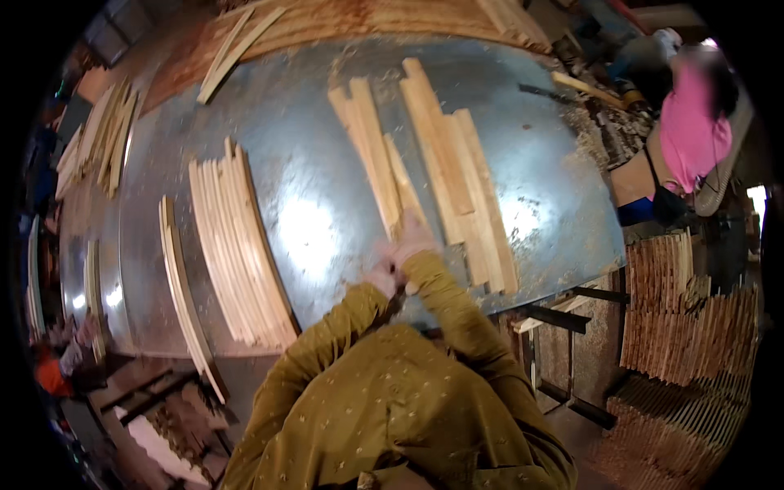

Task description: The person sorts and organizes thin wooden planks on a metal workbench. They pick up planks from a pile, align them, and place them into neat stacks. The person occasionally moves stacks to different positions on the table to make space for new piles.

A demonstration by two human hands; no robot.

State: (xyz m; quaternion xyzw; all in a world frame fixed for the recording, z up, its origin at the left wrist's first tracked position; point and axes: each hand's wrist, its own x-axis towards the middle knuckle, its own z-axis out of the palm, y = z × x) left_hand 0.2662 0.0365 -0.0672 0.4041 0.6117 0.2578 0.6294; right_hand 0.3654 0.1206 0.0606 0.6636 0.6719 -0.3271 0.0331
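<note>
A few pale wooden strips (373,147) lie lengthwise on the metal table, fanned slightly apart and uneven at their far ends. My right hand (414,242) is closed around their near ends, close to the table's front edge. Just beside it, my left hand (382,274) meets the right one; its fingers are blurred and partly hidden, so its grip does not show clearly. To the right of my hands lies a group of wider wooden boards (461,175), side by side with staggered ends.
Left of me, a row of strips (237,245) and a narrow pair (184,282) rest on the metal table (327,327). Planks (367,20) line its far side. Stacked wood (686,327) stands at right. A person in pink (694,131) is at far right; another in orange (53,371) at left.
</note>
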